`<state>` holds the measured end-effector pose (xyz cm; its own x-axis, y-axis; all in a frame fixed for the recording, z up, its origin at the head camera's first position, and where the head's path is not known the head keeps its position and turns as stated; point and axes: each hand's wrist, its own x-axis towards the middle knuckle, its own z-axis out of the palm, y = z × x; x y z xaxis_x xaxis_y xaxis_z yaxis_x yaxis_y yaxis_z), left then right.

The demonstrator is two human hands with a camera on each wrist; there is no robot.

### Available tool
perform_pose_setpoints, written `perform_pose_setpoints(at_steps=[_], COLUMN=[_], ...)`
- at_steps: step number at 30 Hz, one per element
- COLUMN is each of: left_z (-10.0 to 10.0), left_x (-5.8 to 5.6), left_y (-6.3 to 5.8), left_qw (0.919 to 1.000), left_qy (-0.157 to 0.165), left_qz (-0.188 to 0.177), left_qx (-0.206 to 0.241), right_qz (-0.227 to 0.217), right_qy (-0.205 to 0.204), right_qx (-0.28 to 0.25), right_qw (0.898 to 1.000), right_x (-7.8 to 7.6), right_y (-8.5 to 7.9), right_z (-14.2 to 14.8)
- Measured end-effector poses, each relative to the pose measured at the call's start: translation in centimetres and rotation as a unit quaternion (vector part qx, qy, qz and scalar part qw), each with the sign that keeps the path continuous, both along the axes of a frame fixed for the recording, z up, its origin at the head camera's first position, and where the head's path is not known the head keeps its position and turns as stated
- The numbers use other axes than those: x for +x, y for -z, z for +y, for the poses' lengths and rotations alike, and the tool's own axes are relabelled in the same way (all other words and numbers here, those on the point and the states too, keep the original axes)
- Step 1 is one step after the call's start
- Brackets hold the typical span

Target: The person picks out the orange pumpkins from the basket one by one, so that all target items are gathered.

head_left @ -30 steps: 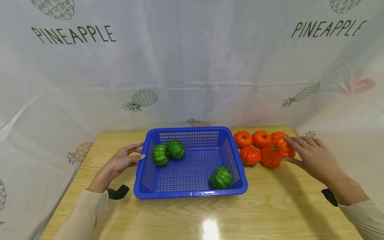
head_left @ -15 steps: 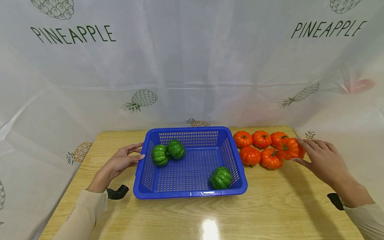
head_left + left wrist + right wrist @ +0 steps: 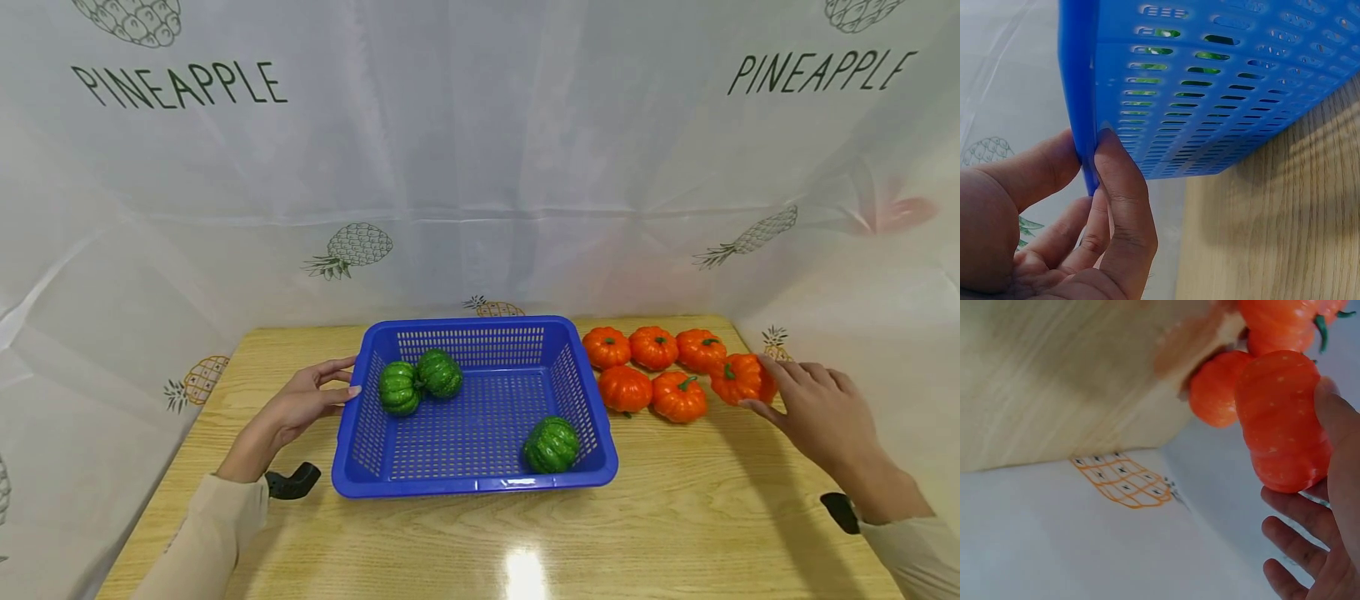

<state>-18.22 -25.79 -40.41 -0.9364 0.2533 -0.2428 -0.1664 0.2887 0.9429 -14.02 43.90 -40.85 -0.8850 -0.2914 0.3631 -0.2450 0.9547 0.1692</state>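
My left hand (image 3: 311, 398) pinches the left rim of a blue plastic basket (image 3: 480, 485); in the left wrist view the thumb and forefinger (image 3: 1125, 194) lie on either side of that rim. Inside the basket are three green ribbed pumpkins, two touching at the left and one green pumpkin (image 3: 552, 445) at the front right. My right hand (image 3: 821, 412) holds an orange pumpkin (image 3: 737, 379) between thumb and fingers, its stem facing left. In the right wrist view this held pumpkin (image 3: 1282, 422) looks raised off the table.
Several other orange pumpkins stand in two rows right of the basket, among them a front pumpkin (image 3: 678, 397) and a back-right pumpkin (image 3: 701, 350). A white pineapple-printed sheet (image 3: 480, 167) hangs behind and beside the wooden table (image 3: 420, 550).
My right hand has carried the orange pumpkin to the right and slightly toward me, uncovering the pumpkins behind it. The left hand and basket stay put.
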Motion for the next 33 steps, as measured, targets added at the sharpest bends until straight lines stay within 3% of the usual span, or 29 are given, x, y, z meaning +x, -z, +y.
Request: perform_pose_setpoints(at_steps=[17,33], left_z=[-0.1,-0.1], left_x=[-0.1,-0.2], left_y=[0.1,0.0], left_qw=[1.0000,1.0000], left_qy=[0.003,0.003], left_qz=[-0.001,-0.004], left_qx=[0.001,0.003], right_qz=[-0.031,-0.067], right_qy=[0.021,0.064], right_qx=[-0.012,-0.033], right_qw=[0.999,0.995], right_x=[-0.3,-0.4], right_y=[3.8,4.7], right_z=[0.4,0.9])
